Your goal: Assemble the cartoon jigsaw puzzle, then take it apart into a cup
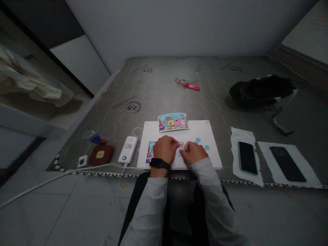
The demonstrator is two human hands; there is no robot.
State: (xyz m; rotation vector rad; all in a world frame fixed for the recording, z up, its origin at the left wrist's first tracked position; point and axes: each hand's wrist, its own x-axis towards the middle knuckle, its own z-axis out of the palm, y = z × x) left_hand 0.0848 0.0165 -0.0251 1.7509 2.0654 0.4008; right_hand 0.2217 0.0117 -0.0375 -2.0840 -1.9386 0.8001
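Note:
A partly assembled jigsaw puzzle (150, 150) lies on a white board (215, 160), largely covered by my hands. My left hand (164, 149), with a black band on its wrist, has its fingers closed in a pinch at the puzzle's right part. Facing it, my right hand (195, 153) is closed too, thumb and fingertips pinching small patterned jigsaw pieces (180, 145) between the hands. To the right lie a loose blue jigsaw piece (197, 140) and another blue piece (207, 147). Behind the hands, a cartoon picture card (173, 122) rests at the board's back edge.
On the left are a white power bank (128, 149) with a cable, a brown case (101, 154), a white cube plug (83, 161) and a small bottle (94, 136). Two phones (247, 158) lie on tissues at right. Farther back are a red wrapper (188, 84) and a black cap (261, 90).

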